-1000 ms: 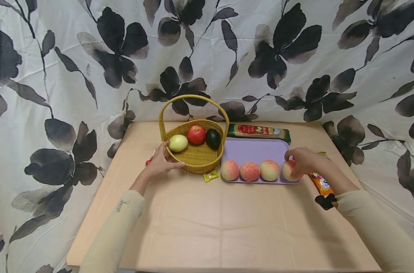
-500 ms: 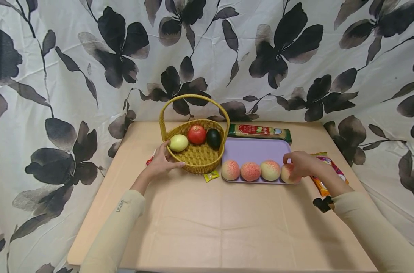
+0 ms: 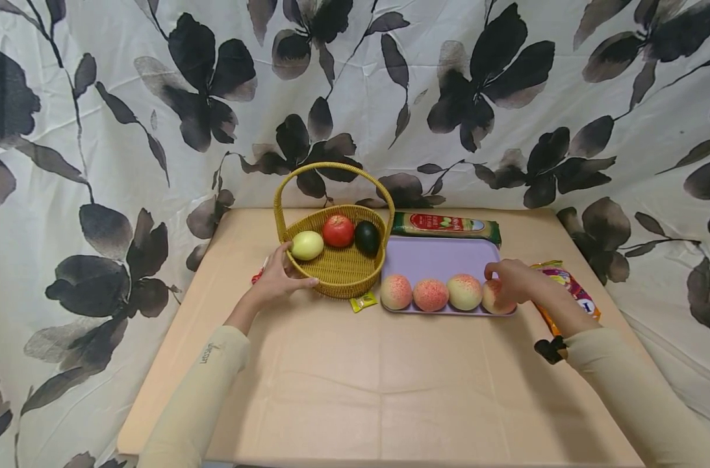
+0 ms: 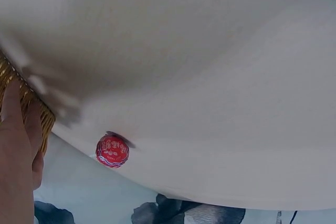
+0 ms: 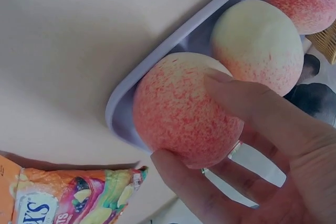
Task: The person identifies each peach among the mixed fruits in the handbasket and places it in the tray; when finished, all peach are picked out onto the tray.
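My right hand [image 3: 517, 282] grips the rightmost peach [image 5: 184, 111] at the near right corner of a purple tray [image 3: 442, 255], thumb and fingers around its sides. Several pink-and-cream peaches stand in a row along the tray's near edge, such as the pale one [image 3: 464, 292] beside it. With my left hand [image 3: 275, 278] I touch the left side of a yellow wicker basket [image 3: 345, 278]; the fingers lie straight against its outer wall in the left wrist view. Inside are a pale green fruit [image 3: 306, 246], a red fruit [image 3: 338, 231] and a dark avocado-like fruit [image 3: 367, 238].
Behind the tray lies a long green packet [image 3: 445, 225]. An orange and purple snack bag [image 3: 571, 290] is to the right, partly behind my forearm. A yellow wrapped sweet [image 3: 363, 301] sits before the basket, and a red round wrapped item [image 4: 112, 150] lies left of it.
My right wrist and forearm have shifted slightly left, uncovering more of the snack bag. The peach has barely moved in my grip. The left hand stays at the basket.
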Motion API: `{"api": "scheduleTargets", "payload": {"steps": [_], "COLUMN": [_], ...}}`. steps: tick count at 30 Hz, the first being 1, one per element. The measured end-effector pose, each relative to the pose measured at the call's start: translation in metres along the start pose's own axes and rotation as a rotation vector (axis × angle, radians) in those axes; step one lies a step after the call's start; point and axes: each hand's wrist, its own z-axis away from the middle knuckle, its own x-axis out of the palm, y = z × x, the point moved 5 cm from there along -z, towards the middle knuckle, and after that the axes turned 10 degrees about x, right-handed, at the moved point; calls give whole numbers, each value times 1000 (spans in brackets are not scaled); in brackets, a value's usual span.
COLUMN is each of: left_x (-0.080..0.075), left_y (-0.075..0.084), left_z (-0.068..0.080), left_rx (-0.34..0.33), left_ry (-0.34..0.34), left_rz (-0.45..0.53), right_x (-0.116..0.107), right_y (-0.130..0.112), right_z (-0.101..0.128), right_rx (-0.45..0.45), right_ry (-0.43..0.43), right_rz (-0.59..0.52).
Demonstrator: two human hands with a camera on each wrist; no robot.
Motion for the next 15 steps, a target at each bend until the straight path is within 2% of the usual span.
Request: {"api": "scheduleTargets", "payload": {"steps": [11,15], "left_x": [0,-1], "left_y": [0,-17], "left_z": [-1,-6], "left_rx": [1,14], "left_ry": [-3,1], "left_rz": [-15,-54], "right_x": [1,3], "right_y": [-2,-1], "right_z": [1,1], "right_rx": [17,4], "right_ry": [8,25], "right_rz": [44,54]}}
